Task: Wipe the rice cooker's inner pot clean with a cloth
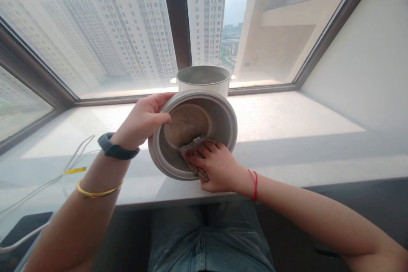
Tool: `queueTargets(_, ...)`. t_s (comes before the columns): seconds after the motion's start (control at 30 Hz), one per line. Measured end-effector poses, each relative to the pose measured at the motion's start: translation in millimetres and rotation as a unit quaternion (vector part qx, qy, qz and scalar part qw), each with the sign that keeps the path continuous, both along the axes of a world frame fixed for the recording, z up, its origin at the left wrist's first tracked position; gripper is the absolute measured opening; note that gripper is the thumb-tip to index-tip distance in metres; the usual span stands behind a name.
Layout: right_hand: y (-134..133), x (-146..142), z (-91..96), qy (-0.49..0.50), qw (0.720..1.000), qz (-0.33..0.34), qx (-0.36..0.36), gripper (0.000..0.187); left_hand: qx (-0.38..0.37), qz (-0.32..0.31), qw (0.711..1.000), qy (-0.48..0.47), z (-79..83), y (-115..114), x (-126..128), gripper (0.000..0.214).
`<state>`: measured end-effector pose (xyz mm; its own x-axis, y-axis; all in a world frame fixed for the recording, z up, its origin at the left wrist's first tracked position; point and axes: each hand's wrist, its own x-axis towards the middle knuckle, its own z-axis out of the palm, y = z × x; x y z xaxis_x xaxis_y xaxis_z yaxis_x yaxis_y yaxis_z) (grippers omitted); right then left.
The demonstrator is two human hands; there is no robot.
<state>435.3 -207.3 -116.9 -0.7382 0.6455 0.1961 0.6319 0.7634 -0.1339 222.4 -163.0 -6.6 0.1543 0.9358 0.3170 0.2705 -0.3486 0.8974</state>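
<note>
A round grey metal pot [223, 119] is tilted so that its inside faces me, above the white sill. My left hand [145, 119] grips its upper left rim, thumb inside and the other fingers behind the wall. My right hand [218, 168] is closed on a checked cloth [200, 170], pressed against the lower inner wall of the pot. The pot's bottom looks brownish. Behind it stands a second, upright pot [204, 77] with a pale outside and small side handles, close to the window; its lower part is hidden by the tilted pot.
The white window sill [280, 153] runs wide to both sides, with its front edge near my body. A thin cable [68, 165] with a yellow tag [75, 170] lies at the left. A dark flat object [27, 229] with a white cord is at the lower left. Dark window frames [178, 17] rise behind.
</note>
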Motion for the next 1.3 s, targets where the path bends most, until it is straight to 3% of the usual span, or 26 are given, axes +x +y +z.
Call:
queueTargets(0.07, 5, 3, -2.1, -0.024, 0.999, -0.029, 0.031, 0.074, 0.025, 0.018, 0.999, -0.018, -11.9, 2, -3, 0.06)
queueTargets(0.13, 7, 2, -2.7, -0.034, 0.997, -0.051, 0.042, 0.072, 0.064, 0.113, 0.991, -0.022, -37.5, -9, -1, 0.064)
queueTargets(0.2, 7, -1, -1.3, -0.027, 0.997, -0.063, 0.04, 0.069, 0.047, 0.226, 0.973, -0.03, -73.2, -29, 8, 0.07)
queueTargets(0.27, 6, -5, 1.7, -0.014, 0.997, -0.066, 0.031, 0.065, -0.021, 0.213, 0.975, -0.055, -110.0, -50, 21, 0.07)
queueTargets(0.3, 6, -7, 3.5, -0.009, 0.997, -0.065, 0.027, 0.064, -0.04, 0.195, 0.978, -0.066, -125.2, -58, 28, 0.056)
queueTargets(0.4, 8, -8, 7.5, -0.002, 0.998, -0.057, 0.016, 0.064, -0.002, 0.27, 0.962, -0.037, -146.4, -71, 45, 0.038)
queueTargets(0.47, 10, -6, 8.5, -0.005, 0.998, -0.057, 0.011, 0.066, 0.059, 0.335, 0.94, -0.016, -138.1, -69, 45, 0.039)
queueTargets(0.53, 12, 0, 8.3, -0.018, 0.998, -0.053, 0.016, 0.068, 0.079, 0.344, 0.936, -0.004, -116.9, -63, 35, 0.052)
queueTargets(0.63, 13, 8, 5.4, -0.051, 0.997, -0.04, 0.048, 0.071, 0.045, 0.305, 0.951, 0.025, -79.7, -51, 12, 0.076)
queueTargets(0.7, 10, 10, 2.0, -0.069, 0.994, -0.042, 0.067, 0.068, 0.016, 0.248, 0.968, 0.041, -65.8, -47, 3, 0.077)
queueTargets(0.8, 4, 5, -2.2, -0.091, 0.99, -0.064, 0.086, 0.065, 0.023, 0.227, 0.974, 0.009, -78.3, -56, 16, 0.063)
queueTargets(0.87, 0, 0, -1.4, -0.098, 0.989, -0.073, 0.087, 0.066, 0.042, 0.251, 0.966, -0.044, -105.5, -72, 35, 0.048)
queueTargets(0.93, -4, -2, 3.3, -0.1, 0.99, -0.071, 0.076, 0.064, -0.01, 0.23, 0.967, -0.108, -133.4, -89, 55, 0.04)
queueTargets(1.0, -7, -2, 10.7, -0.098, 0.991, -0.06, 0.064, 0.059, -0.035, 0.236, 0.963, -0.123, -147.5, -102, 64, 0.035)
queueTargets(1.07, -7, 1, 18.2, -0.097, 0.993, -0.051, 0.053, 0.055, -0.03, 0.254, 0.958, -0.129, -140.3, -103, 59, 0.038)
queueTargets(1.23, 3, 11, 25.7, -0.128, 0.989, -0.05, 0.06, 0.048, -0.021, 0.242, 0.962, -0.123, -78.3, -73, 12, 0.074)
queueTargets(1.3, 5, 12, 23.6, -0.14, 0.986, -0.049, 0.072, 0.047, -0.02, 0.226, 0.966, -0.122, -70.2, -67, 5, 0.075)
